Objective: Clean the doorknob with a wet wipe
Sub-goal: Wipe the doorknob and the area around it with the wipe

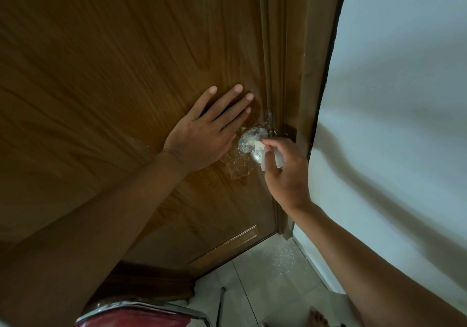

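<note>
A round silver doorknob (249, 141) sits on the brown wooden door (113, 61), close to the door's right edge. My right hand (285, 175) pinches a small white wet wipe (260, 147) between its fingertips and presses it against the knob's right side; part of the knob is hidden behind the wipe and fingers. My left hand (207, 129) lies flat on the door just left of the knob, fingers spread and pointing up to the right, holding nothing. Wet smears shine on the wood below the knob.
The brown door frame (303, 74) runs up the right of the door, with a white wall (404, 99) beyond it. Below are pale floor tiles (265, 276), a chair with a red seat and chrome rim (136, 314), and a bare foot (317, 318).
</note>
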{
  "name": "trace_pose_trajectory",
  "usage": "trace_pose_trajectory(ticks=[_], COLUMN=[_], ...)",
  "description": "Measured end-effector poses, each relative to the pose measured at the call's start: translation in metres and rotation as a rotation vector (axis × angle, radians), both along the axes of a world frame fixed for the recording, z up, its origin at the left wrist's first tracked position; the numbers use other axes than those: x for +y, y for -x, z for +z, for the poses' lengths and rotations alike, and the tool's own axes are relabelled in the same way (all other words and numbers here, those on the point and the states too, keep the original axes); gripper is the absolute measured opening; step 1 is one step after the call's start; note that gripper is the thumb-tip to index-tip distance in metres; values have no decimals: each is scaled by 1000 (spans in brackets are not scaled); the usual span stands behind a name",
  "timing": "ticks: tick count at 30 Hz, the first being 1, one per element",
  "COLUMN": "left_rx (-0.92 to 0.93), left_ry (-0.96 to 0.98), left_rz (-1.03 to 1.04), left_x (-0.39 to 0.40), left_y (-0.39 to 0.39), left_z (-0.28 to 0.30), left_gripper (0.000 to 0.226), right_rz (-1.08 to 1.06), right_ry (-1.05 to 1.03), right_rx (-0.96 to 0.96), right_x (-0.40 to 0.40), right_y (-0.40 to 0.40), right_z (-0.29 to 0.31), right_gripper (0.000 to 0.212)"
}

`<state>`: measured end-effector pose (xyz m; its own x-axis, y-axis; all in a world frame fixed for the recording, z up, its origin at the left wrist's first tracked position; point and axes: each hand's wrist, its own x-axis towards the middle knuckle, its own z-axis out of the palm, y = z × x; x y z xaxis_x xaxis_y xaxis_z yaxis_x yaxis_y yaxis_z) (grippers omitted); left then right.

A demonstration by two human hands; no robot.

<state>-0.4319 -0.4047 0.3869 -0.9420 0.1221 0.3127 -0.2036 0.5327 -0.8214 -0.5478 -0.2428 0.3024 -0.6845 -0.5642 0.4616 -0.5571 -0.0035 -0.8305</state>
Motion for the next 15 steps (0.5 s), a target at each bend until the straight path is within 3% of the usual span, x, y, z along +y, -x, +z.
trace_pose_trajectory(ticks=[4, 8, 11, 15], left_rx=[7, 1, -4, 4], left_ry=[-14, -21, -29, -20], left_rz=[-5, 4, 10, 6], left_x=[1, 1, 1, 2], left_y=[0, 0, 0, 0], left_z=[1, 1, 1, 1], left_gripper=[55, 55, 55, 55], right_rz=[11, 59, -13, 56], right_ry=[-16, -65, -33, -78], right_rx=[70, 297, 235, 408], right_x=[0, -5, -7, -1], right_y=[7, 7, 10, 3], right_z=[0, -3, -4, -10], right_gripper=[18, 15, 15, 17])
